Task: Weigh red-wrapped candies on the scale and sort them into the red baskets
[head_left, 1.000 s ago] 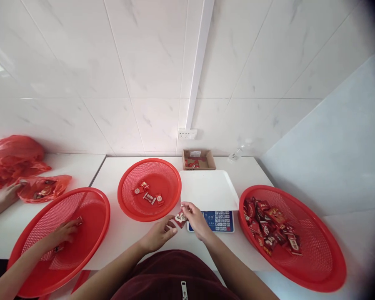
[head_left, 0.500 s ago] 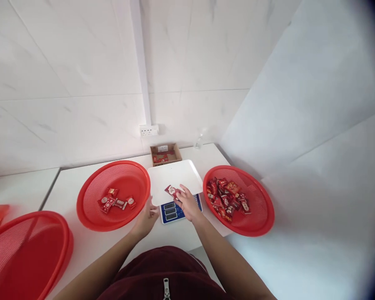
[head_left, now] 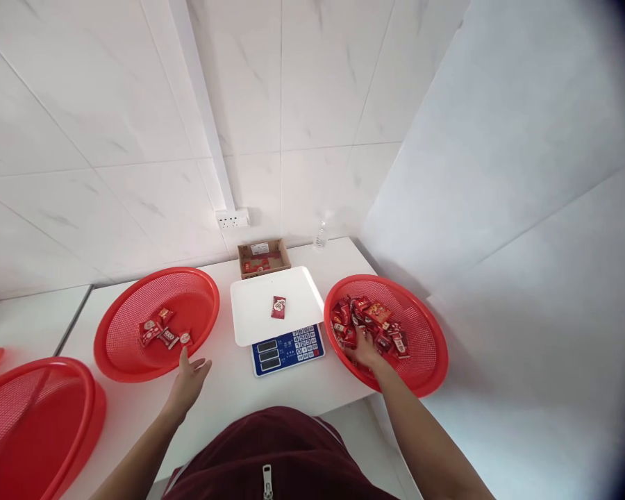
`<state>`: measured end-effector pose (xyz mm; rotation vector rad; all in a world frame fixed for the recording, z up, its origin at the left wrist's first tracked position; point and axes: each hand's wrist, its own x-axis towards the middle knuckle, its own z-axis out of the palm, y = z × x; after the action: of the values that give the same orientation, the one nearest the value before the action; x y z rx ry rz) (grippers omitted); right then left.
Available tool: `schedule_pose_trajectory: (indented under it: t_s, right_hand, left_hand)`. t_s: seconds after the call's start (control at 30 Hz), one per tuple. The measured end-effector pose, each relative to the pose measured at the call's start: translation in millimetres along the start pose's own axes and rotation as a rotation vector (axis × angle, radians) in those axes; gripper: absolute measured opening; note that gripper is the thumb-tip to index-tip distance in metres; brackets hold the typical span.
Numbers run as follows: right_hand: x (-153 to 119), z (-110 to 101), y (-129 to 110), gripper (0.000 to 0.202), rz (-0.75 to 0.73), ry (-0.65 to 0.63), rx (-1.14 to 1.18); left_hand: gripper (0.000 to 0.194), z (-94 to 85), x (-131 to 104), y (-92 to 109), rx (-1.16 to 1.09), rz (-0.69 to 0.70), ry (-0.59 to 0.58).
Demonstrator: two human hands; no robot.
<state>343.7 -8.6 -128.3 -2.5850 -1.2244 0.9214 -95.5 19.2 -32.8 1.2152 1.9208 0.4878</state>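
Note:
My right hand (head_left: 364, 349) reaches into the right red mesh basket (head_left: 437, 347). Its thumb and fingers are apart over a heap of small red snack packets (head_left: 378, 312), and the fingertips are partly hidden among them. At the rim of the middle red basket (head_left: 104, 347), my left hand (head_left: 188, 380) is open with fingers spread and holds nothing. That basket contains several red packets (head_left: 159, 328). Between the hands stands a digital scale (head_left: 288, 348) with a blue keypad. One red packet (head_left: 278, 307) lies flat on its white tray (head_left: 250, 316).
A cardboard box (head_left: 264, 258) with red packets sits behind the scale. To its right, a clear bottle (head_left: 321, 236) stands near the wall. Another red basket (head_left: 91, 417) is at the lower left. A wall socket (head_left: 232, 218) is above the table (head_left: 229, 403).
The red packet has passed from my right hand onto the scale tray. My right hand has moved right into the basket. My left hand has shifted left, and the view has turned slightly.

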Motion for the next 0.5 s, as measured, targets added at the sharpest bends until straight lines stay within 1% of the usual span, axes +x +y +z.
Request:
schedule_pose_trajectory:
  t_s: [0.1,0.23,0.37,0.5]
  right_hand:
    - [7.8,7.8,1.1,0.106,0.059,-0.094,-0.129]
    - [13.5,0.3,-3.8,0.113,0.023,-0.124,-0.141]
    - [13.8,-9.6,-0.4,0.112,-0.033,-0.147,-0.145]
    - [9.5,-11.0,8.9,0.106,-0.105,-0.151,-0.163]
  left_hand:
    - [0.079,8.7,-14.0,7.3,0.014,0.022,-0.044]
    - [0.081,31.1,-29.3,19.2,-0.008,0.067,-0.107]
    - [0.084,47.5,-38.6,22.5,-0.002,0.112,-0.176]
    - [0.083,54.6,-48.2,17.7,0.006,0.111,-0.186]
